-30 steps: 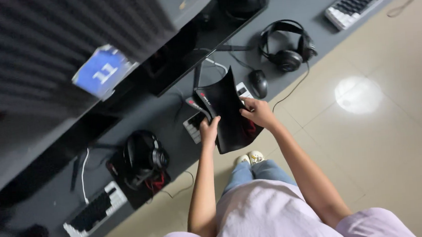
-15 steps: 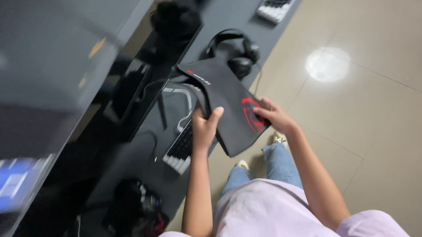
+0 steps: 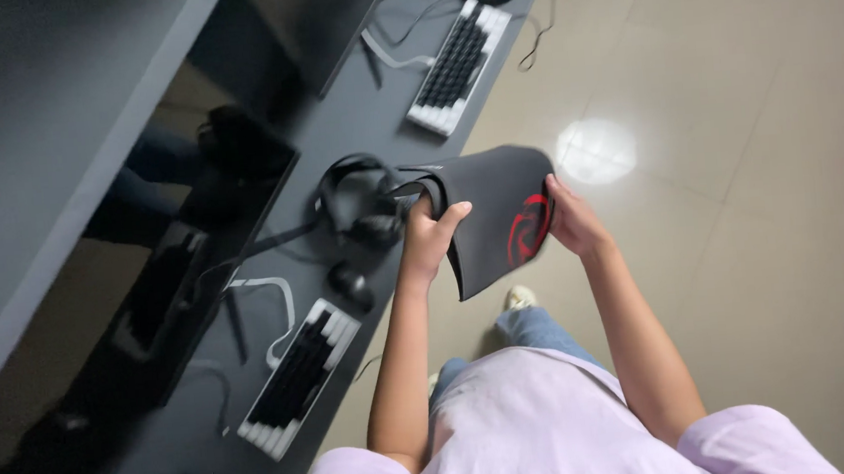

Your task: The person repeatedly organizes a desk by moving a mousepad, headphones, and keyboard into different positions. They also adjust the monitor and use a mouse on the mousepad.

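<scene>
I hold a black mouse pad with a red emblem up in the air, curved, over the front edge of a dark desk. My left hand grips its left edge. My right hand grips its right edge beside the emblem. Just left of the pad, black headphones lie on the desk, and a black mouse sits below them.
A black-and-white keyboard lies near my left arm; a second keyboard lies farther along the desk. Dark monitors stand at the back with cables. Beige floor tiles with a light reflection are on the right.
The view has shifted along the desk. I have carried the mouse pad with both hands and it now bends more, raised beside the headphones.
</scene>
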